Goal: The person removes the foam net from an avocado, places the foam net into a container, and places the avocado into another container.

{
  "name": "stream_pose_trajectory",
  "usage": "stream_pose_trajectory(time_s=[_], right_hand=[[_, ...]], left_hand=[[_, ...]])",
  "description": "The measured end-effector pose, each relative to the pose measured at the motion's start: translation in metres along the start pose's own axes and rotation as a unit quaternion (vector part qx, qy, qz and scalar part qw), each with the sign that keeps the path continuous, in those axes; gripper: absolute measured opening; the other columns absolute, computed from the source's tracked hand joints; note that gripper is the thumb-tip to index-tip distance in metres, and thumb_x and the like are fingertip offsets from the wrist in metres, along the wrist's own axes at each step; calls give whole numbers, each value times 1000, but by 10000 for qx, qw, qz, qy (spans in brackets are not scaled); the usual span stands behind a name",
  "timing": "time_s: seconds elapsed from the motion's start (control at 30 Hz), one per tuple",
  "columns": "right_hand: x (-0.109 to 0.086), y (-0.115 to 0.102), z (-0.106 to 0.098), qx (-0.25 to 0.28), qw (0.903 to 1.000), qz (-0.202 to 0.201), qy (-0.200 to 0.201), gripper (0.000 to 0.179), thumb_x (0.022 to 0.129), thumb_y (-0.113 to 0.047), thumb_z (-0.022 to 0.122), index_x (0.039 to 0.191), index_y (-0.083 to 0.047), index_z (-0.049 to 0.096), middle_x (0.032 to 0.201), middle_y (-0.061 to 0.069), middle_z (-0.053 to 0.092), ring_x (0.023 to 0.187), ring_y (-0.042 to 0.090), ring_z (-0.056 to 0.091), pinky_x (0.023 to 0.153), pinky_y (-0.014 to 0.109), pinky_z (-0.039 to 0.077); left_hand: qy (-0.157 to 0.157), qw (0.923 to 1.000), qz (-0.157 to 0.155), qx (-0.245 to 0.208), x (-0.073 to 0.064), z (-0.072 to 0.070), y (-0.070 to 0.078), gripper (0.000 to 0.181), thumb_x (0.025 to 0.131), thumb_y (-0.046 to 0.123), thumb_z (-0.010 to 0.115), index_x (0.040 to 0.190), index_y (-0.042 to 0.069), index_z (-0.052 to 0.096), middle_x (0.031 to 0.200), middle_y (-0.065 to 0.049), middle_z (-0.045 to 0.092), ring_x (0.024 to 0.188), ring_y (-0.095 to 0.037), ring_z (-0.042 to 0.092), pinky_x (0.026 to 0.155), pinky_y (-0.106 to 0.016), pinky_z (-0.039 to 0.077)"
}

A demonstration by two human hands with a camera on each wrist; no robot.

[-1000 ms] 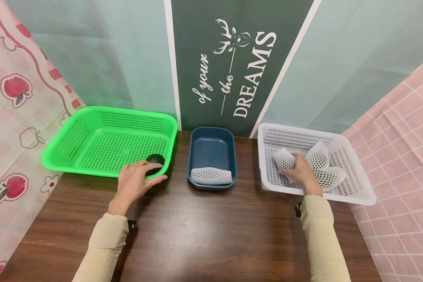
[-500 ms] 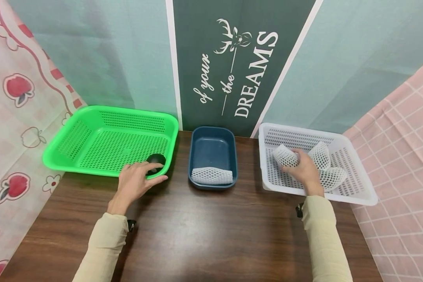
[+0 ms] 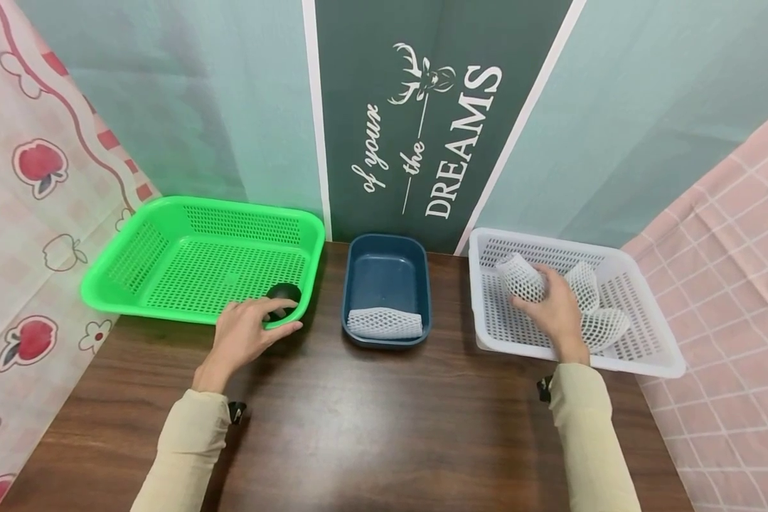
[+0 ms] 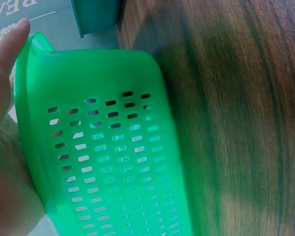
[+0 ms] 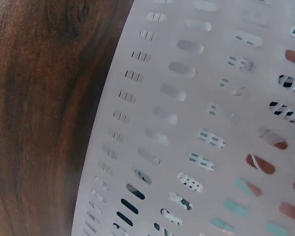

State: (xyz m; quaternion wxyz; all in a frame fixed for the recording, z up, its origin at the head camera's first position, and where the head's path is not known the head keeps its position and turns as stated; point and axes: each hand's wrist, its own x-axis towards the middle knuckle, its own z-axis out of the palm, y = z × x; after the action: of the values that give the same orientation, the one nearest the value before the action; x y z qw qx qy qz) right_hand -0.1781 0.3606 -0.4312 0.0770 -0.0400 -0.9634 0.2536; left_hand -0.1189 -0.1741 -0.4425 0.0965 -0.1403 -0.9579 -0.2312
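In the white perforated basket [image 3: 477, 291], the right hand [image 3: 557, 313] pinches a white foam net sleeve [image 3: 522, 276] between its thumb and fingers, with the sleeve tilted and its far end showing beyond the grip. Judging by the open mesh, the sleeve should be very light and soft, unlikely to slip, yet easily squashed or snagged; a gentle hold around its middle looks right, with little pressure needed. Beside that hand lie 2 similar mesh sleeves [image 3: 604, 329], and a flattened net sleeve [image 3: 384, 323] rests across the near end of the dark blue tray [image 3: 384, 267]. The left hand [image 3: 246, 331] reaches over the near right corner of the green basket [image 3: 160, 313], its index finger across a black rounded object [image 3: 284, 290] (ball or bowl, too covered to say), and whether it grips that object I cannot tell. The black piece looks smooth and probably stiff, so it might roll or slide under fingertips; taking it across its widest part, from opposite sides, would likely be surest.
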Motion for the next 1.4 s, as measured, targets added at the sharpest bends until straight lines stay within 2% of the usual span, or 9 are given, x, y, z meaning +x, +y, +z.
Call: stream_pose_trajectory(time_s=[0.1, 0.27, 0.67, 1.1, 1.4], right_hand=[[-1, 0, 0, 25, 9999, -89, 41, 81, 79, -23, 82, 147, -5, 42, 140, 28, 50, 122, 47, 50, 97, 64, 40], [-2, -1, 1, 19, 9998, -181, 30, 80, 79, -23, 81, 146, -4, 43, 140, 28, 50, 121, 46, 51, 96, 63, 40], [-3, -8, -4, 0, 9997, -235, 56, 80, 78, -25, 82, 146, -5, 43, 141, 27, 50, 122, 46, 50, 98, 64, 40], [-12, -36, -11, 285, 9978, -586, 144, 80, 77, -26, 84, 145, -10, 46, 140, 24, 52, 120, 43, 53, 94, 62, 43], [-23, -56, -13, 408, 9938, -1014, 205, 76, 74, -23, 85, 140, -8, 51, 137, 22, 56, 118, 40, 54, 93, 59, 43]], left_hand=[[-9, 10000, -47, 3, -1, 1, 0, 40, 80, 45, 79, 115, 28, 73, 93, 4, 76, 70, -11, 60, 70, -32, 37], [-74, 9998, -174, -46, -2, 2, 0, 39, 81, 46, 78, 116, 29, 73, 95, 4, 76, 71, -11, 60, 77, -37, 40], [-109, 9997, -205, -83, -1, 1, 2, 39, 82, 47, 77, 116, 29, 72, 94, 4, 75, 73, -10, 59, 80, -39, 40], [93, 9999, -111, -12, -2, 2, 0, 38, 81, 48, 77, 114, 29, 73, 90, 4, 74, 66, -8, 55, 75, -35, 38], [26, 9999, -161, -45, -2, 2, 1, 38, 82, 49, 77, 115, 30, 73, 90, 5, 74, 70, -10, 59, 77, -36, 38]])
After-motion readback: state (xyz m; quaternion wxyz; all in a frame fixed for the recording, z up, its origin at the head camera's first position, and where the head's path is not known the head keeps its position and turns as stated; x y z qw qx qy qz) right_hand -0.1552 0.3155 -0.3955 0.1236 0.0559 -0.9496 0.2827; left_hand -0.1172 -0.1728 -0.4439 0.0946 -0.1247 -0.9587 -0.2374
